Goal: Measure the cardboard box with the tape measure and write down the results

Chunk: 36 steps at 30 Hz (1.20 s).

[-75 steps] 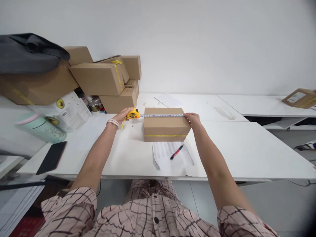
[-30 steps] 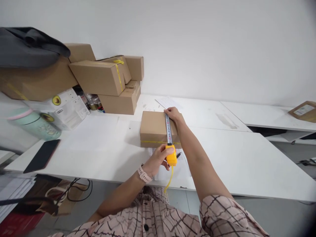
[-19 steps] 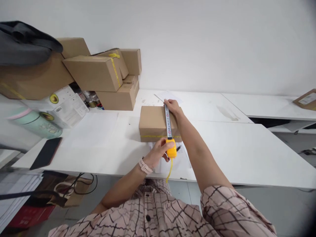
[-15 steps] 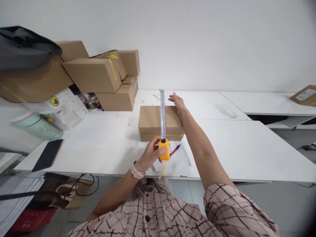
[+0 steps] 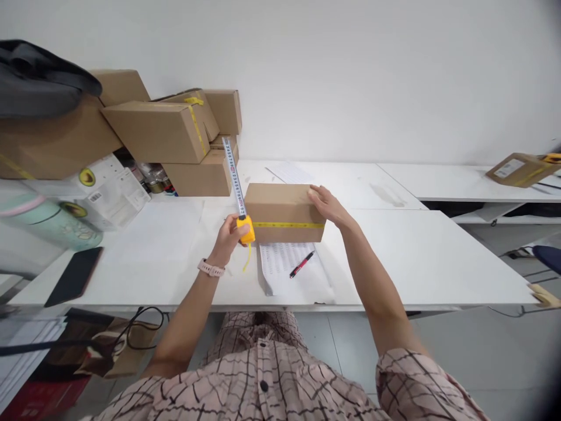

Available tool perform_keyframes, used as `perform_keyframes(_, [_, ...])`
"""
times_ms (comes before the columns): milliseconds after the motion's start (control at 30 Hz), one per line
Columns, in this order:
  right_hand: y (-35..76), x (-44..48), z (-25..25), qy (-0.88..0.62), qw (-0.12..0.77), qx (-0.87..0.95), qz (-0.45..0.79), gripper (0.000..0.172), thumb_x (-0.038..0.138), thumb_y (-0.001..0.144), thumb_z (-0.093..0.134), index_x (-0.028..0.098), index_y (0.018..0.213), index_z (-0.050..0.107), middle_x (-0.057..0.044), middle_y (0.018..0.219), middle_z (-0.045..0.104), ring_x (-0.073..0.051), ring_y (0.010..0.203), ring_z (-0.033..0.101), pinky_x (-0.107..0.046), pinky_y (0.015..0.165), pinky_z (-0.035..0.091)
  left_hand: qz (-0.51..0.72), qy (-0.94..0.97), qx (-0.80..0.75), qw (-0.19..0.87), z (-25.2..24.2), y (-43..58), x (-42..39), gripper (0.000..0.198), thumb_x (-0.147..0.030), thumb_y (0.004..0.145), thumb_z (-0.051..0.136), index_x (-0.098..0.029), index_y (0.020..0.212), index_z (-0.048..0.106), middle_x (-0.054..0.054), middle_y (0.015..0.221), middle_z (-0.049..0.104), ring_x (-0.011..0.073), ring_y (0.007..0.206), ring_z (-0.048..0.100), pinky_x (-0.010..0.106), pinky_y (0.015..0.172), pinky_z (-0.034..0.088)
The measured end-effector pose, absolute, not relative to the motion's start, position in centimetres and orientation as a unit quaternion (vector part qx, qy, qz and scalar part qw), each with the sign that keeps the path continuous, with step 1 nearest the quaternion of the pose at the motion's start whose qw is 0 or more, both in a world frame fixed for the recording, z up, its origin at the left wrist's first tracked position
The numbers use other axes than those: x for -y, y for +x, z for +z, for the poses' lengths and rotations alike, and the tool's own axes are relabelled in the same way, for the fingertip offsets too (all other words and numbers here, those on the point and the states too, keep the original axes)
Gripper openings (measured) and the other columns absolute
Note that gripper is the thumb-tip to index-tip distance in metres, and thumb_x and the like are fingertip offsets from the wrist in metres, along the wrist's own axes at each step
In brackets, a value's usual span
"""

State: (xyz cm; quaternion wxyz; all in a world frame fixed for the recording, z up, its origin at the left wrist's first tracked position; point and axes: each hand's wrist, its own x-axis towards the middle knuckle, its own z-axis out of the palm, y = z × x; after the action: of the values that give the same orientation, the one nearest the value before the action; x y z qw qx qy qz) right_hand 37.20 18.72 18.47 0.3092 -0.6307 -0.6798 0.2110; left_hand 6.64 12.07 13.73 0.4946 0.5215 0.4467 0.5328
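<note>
A yellow tape measure (image 5: 246,230) is in my left hand (image 5: 225,242), which is closed around its case. The blade stands out, pointing away from me along the left side of a small brown cardboard box (image 5: 280,210). Yellow tape runs across the box's front face. My right hand (image 5: 328,206) grips the box at its top right edge, fingers on top. Under and in front of the box lies a printed sheet (image 5: 280,266), with a red and black pen (image 5: 302,264) on it.
Stacked cardboard boxes (image 5: 153,131) and a dark bag (image 5: 44,79) fill the back left. A green bottle (image 5: 56,225) and a dark flat phone-like slab (image 5: 74,275) lie at the table's left end. Another box (image 5: 517,169) sits far right.
My left hand has carried the tape measure leftward, off the box top to its left side. My right hand has come down onto the box, whose front face now shows more.
</note>
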Motion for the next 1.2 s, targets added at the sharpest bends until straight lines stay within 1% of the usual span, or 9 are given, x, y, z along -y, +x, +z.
perform_keyframes(67, [36.7,-20.2,19.9,-0.649,0.256,0.698,0.163,0.069,0.073,0.094,0.038,0.026,0.140,0.060,-0.011,0.152,0.053,-0.034,0.138,0.050,-0.047,0.112,0.038,0.542,0.522,-0.443,0.488,15.3,6.4,-13.4,0.049,-0.045,0.072,0.078,-0.019,0.107,0.055,0.002,0.094,0.063,0.0114,0.067,0.062,0.021,0.048,0.050])
perform_keyframes(167, [36.0,-22.4,21.1,-0.686,0.185,0.692,0.128,0.064,0.073,0.094,0.036,0.025,0.113,0.074,-0.012,0.123,0.072,-0.036,0.114,0.064,-0.047,0.097,0.044,0.539,0.527,-0.441,0.487,16.9,6.0,-15.1,0.048,-0.045,0.071,0.080,-0.018,0.102,0.056,0.002,0.088,0.063,0.0120,0.064,0.063,0.021,0.046,0.048])
perform_keyframes(300, [34.7,-24.5,21.4,-0.683,0.193,0.703,0.048,0.058,0.061,0.100,0.032,0.021,0.087,0.072,-0.014,0.106,0.075,-0.033,0.108,0.064,-0.043,0.092,0.043,0.554,0.540,-0.438,0.458,17.6,6.6,-15.7,0.049,-0.042,0.070,0.081,-0.020,0.105,0.055,0.003,0.095,0.064,0.0119,0.065,0.062,0.022,0.048,0.048])
perform_keyframes(400, [33.6,-25.9,21.4,-0.676,0.210,0.705,0.030,0.050,0.045,0.103,0.030,0.020,0.087,0.070,-0.015,0.108,0.075,-0.031,0.106,0.065,-0.041,0.093,0.042,0.539,0.573,-0.402,0.469,16.6,8.5,-14.5,0.053,-0.038,0.070,0.082,-0.021,0.112,0.054,0.002,0.099,0.065,0.0118,0.071,0.062,0.023,0.055,0.051])
perform_keyframes(500, [32.8,-27.2,21.3,-0.684,0.219,0.695,0.036,0.054,0.039,0.105,0.022,0.017,0.095,0.070,-0.018,0.112,0.074,-0.032,0.108,0.066,-0.045,0.101,0.038,0.460,0.611,-0.367,0.529,14.3,10.7,-12.8,0.054,-0.039,0.073,0.080,-0.020,0.116,0.053,0.001,0.095,0.064,0.0120,0.075,0.062,0.024,0.062,0.053])
perform_keyframes(667, [32.7,-28.3,21.1,-0.689,0.233,0.684,0.057,0.079,0.056,0.103,0.005,0.013,0.101,0.072,-0.022,0.116,0.073,-0.036,0.116,0.064,-0.053,0.109,0.031,0.380,0.606,-0.345,0.607,9.3,12.9,-10.8,0.053,-0.043,0.076,0.079,-0.021,0.115,0.052,-0.001,0.094,0.060,0.0108,0.074,0.058,0.023,0.065,0.053])
perform_keyframes(833, [32.8,-28.6,21.1,-0.687,0.243,0.681,0.072,0.086,0.062,0.101,0.001,0.015,0.099,0.073,-0.020,0.113,0.073,-0.035,0.116,0.064,-0.053,0.111,0.030,0.379,0.576,-0.334,0.643,6.8,13.3,-9.9,0.053,-0.046,0.076,0.079,-0.021,0.115,0.052,0.003,0.103,0.060,0.0120,0.079,0.059,0.026,0.067,0.053])
perform_keyframes(1000, [32.6,-28.6,21.2,-0.686,0.243,0.683,0.066,0.084,0.071,0.098,0.010,0.016,0.088,0.072,-0.020,0.106,0.074,-0.035,0.110,0.066,-0.054,0.109,0.030,0.376,0.575,-0.343,0.641,6.8,13.4,-9.7,0.053,-0.048,0.076,0.080,-0.021,0.113,0.054,0.002,0.098,0.060,0.0124,0.078,0.057,0.027,0.068,0.052])
perform_keyframes(1200, [32.3,-28.8,21.0,-0.690,0.254,0.676,0.049,0.067,0.073,0.092,0.033,0.018,0.079,0.068,-0.015,0.096,0.075,-0.032,0.098,0.067,-0.052,0.106,0.032,0.369,0.574,-0.341,0.647,6.2,13.4,-9.3,0.052,-0.050,0.076,0.079,-0.021,0.111,0.055,0.003,0.099,0.060,0.0130,0.077,0.058,0.028,0.069,0.051])
